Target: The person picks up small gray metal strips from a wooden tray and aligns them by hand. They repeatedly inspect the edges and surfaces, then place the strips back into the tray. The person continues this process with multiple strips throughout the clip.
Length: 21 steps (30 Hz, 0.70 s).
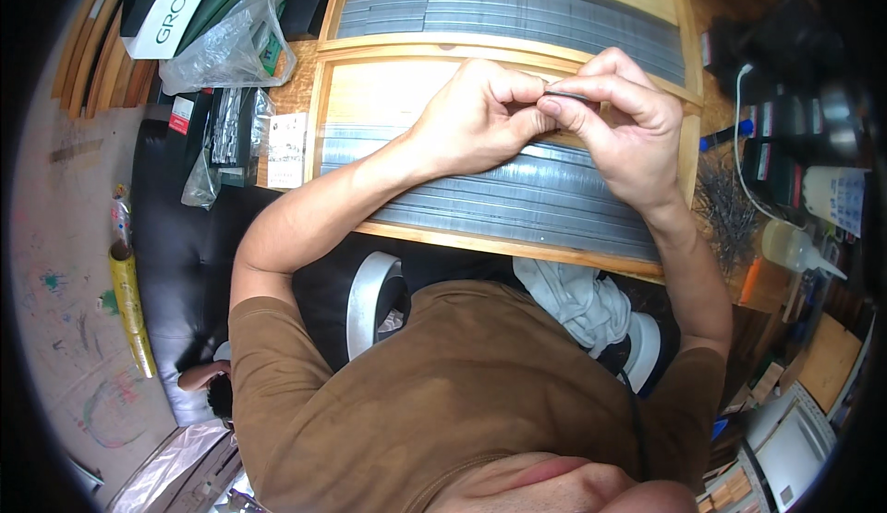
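Wooden table (297,88) beneath shallow trays (374,93)

A person wears a brown T-shirt (462,374), its fabric creased and darker in patches across the front, with a stitched round neckline (462,471) and short sleeves, the left sleeve (273,337) and right sleeve (695,379) ending above the elbows, leaving left forearm (319,204) and right forearm (691,259) bare.

Tray floor (379,86) upper L free; rim (388,52) beh., strips (499,201) nr side block.
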Tool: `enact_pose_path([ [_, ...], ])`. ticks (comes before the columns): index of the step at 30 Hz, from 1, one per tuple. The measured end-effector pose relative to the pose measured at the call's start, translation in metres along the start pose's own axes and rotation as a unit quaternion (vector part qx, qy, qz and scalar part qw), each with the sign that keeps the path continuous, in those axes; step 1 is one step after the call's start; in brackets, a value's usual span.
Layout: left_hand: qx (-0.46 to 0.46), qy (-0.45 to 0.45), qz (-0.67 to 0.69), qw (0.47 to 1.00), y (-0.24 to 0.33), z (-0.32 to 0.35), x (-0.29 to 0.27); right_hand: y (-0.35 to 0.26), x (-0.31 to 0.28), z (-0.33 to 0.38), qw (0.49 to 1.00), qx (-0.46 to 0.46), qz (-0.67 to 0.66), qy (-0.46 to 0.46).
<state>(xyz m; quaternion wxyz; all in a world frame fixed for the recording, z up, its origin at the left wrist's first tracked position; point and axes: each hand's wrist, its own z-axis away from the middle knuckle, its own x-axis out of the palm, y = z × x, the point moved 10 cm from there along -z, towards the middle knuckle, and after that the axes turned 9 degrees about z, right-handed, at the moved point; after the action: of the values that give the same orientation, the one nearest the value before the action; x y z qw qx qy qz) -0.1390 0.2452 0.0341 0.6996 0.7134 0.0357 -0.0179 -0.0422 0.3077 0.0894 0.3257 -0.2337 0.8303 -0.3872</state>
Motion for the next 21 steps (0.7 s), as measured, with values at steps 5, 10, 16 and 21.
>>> enact_pose_path([
  [5, 0.014, 0.021, 0.042, 0.999, 0.012, 0.003, 0.004, -0.021, -0.002, 0.003, 0.99, -0.092, 0.098, 0.044],
  [10, 0.025, 0.035, 0.032, 0.999, 0.007, 0.001, 0.003, -0.014, -0.006, -0.001, 0.996, -0.054, 0.065, 0.027],
  [16, -0.002, 0.024, 0.009, 1.0, 0.002, 0.002, 0.004, -0.008, 0.0, 0.001, 0.999, -0.002, 0.048, 0.011],
  [21, 0.007, 0.031, 0.04, 0.999, -0.003, 0.002, 0.004, -0.007, -0.001, 0.002, 0.999, -0.009, 0.046, 0.017],
])
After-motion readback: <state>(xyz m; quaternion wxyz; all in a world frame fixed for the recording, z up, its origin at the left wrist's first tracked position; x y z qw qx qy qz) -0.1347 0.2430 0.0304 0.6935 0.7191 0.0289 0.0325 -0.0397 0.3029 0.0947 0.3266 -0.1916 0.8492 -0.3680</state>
